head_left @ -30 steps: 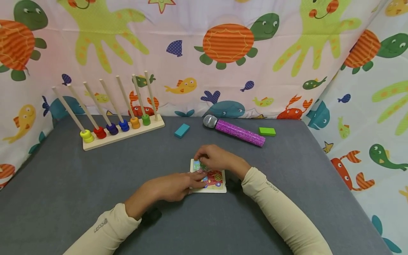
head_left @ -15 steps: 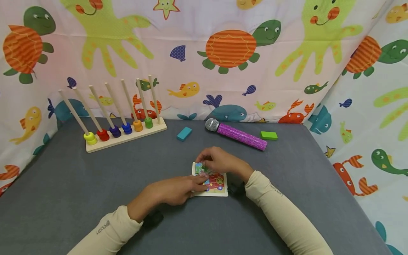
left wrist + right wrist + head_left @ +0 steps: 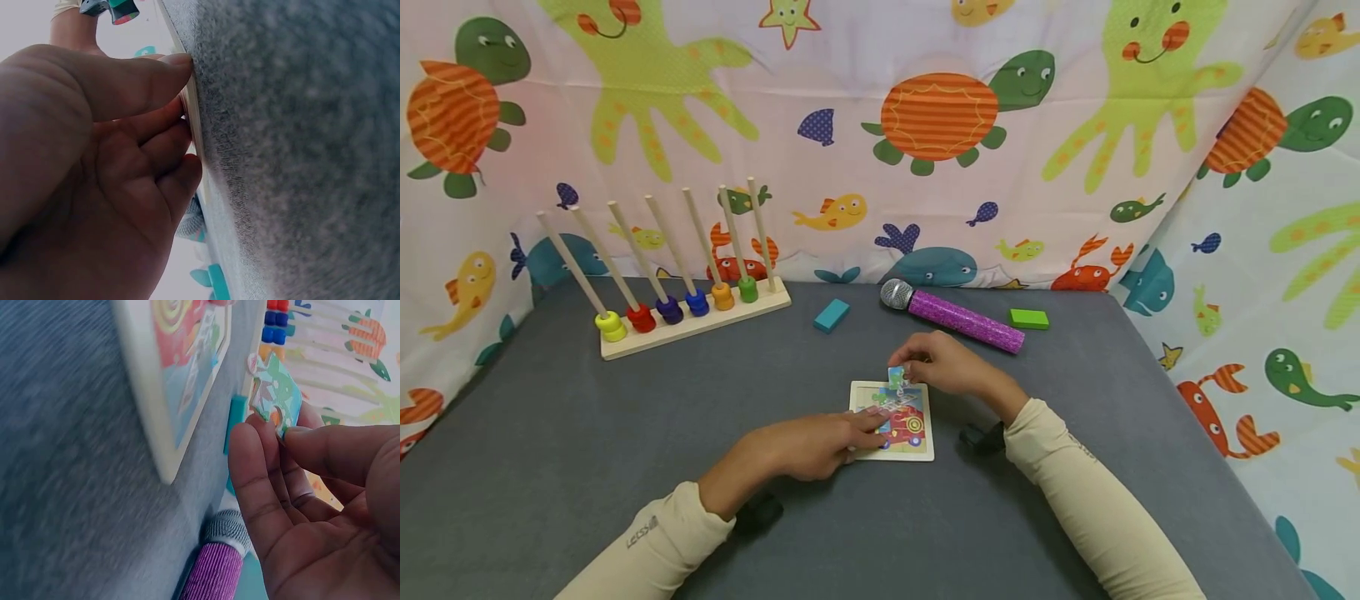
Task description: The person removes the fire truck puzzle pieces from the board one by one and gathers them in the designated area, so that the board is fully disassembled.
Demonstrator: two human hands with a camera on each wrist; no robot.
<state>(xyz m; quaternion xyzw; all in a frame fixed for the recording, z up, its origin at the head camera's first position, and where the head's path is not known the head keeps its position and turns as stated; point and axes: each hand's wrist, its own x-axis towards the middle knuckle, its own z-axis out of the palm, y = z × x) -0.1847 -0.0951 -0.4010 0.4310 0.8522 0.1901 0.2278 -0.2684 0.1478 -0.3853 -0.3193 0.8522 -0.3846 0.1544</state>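
A wooden jigsaw puzzle board point(image 3: 917, 456) with a red vehicle picture lies on the grey table. My left hand point(image 3: 808, 442) rests on its left side, index and middle fingers stretched over the picture. In the left wrist view, the thumb and the other fingertips touch the edge of the board point(image 3: 195, 122). Above the board's far edge, my right hand point(image 3: 951, 365) pinches a puzzle piece point(image 3: 278, 394) between thumb and fingers. The piece is blue and green with a rounded notch, raised off the board. At the board's upper left, an opening shows pale wood.
A wooden peg stacker point(image 3: 696, 321) with coloured rings stands at the back left. Behind the board lie a teal block point(image 3: 832, 316), a purple glitter microphone point(image 3: 962, 321) and a green block point(image 3: 1028, 319). A sea-animal curtain point(image 3: 835, 250) hangs behind the table.
My right hand has lifted the puzzle piece from the board's upper left and carried it right and away, over the far edge. The left hand has stayed on the board.
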